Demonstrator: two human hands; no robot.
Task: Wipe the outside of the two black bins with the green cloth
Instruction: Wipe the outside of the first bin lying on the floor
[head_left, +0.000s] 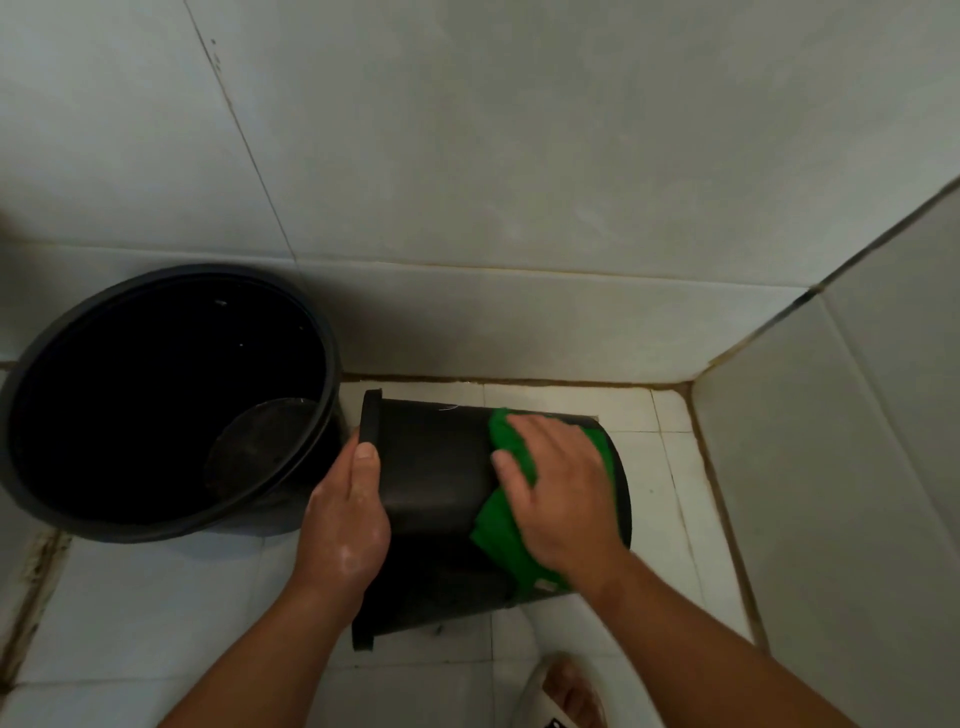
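Observation:
A small black bin (436, 467) lies on its side on the white tiled floor, its rim to the left and its base to the right. My left hand (345, 514) grips that rim, thumb on top. My right hand (561, 493) presses the green cloth (501, 535) flat against the bin's outer wall near the base end. Part of the cloth hangs down below my palm. A larger black bin (67, 364) stands upright to the left, open at the top, touching or nearly touching the small bin's rim.
White tiled walls (519, 156) close the corner behind and on the right (831, 467). Dirty grout lines run along the floor edges. My foot in a white sandal (563, 691) shows at the bottom of the view.

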